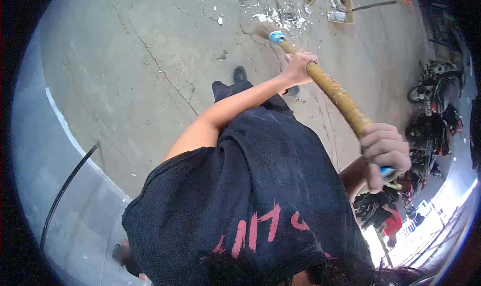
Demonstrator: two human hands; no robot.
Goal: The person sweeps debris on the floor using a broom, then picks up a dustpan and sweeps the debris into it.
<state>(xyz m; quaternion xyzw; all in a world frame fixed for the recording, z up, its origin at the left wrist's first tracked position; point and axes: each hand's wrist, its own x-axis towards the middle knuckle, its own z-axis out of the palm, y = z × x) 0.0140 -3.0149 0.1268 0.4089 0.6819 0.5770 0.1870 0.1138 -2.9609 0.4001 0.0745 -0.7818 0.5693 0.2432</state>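
A broom [338, 93] with a yellow-wrapped handle slants across the view, its blurred brown bristles [264, 30] low over the concrete floor. A blue band [276, 37] circles the handle just above them. My left hand [300, 68] is closed around the lower handle. Near the top end, my right hand [385, 150] wraps its fingers round the same handle. White scraps and dust [290, 21] lie scattered on the floor beside the bristles.
Beyond the scraps sits a shallow open box [341, 15] with rubbish inside and a long stick [375, 6] against it. Motorbikes [428, 130] line the right side. A black hose [65, 186] rises by the pale wall at left. A person in red [392, 223] is at lower right.
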